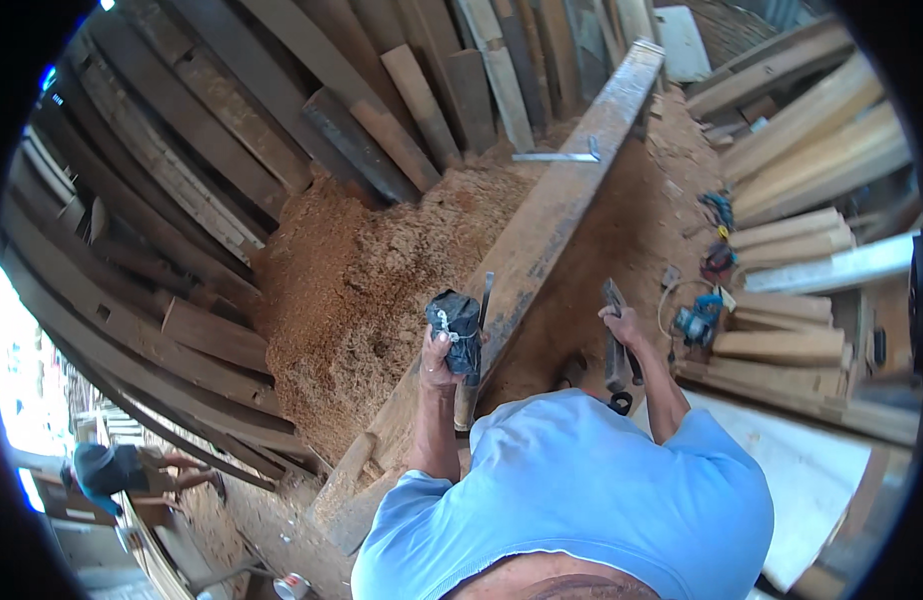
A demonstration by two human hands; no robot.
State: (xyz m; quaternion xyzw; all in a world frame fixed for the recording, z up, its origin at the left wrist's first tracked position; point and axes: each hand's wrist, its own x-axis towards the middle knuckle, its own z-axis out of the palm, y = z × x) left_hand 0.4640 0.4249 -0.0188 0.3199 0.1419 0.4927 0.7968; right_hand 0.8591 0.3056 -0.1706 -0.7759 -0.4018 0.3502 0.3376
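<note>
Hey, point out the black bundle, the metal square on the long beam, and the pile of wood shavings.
Black bundle [464, 322]: head view, middle of its wrapped side.
Metal square [554, 157]: head view, on its longer arm.
Wood shavings [367, 275]: head view, middle of the pile.

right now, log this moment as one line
left hand: holding dark bundle | right hand: holding long tool, kind unclear | beam: metal square on top
</note>
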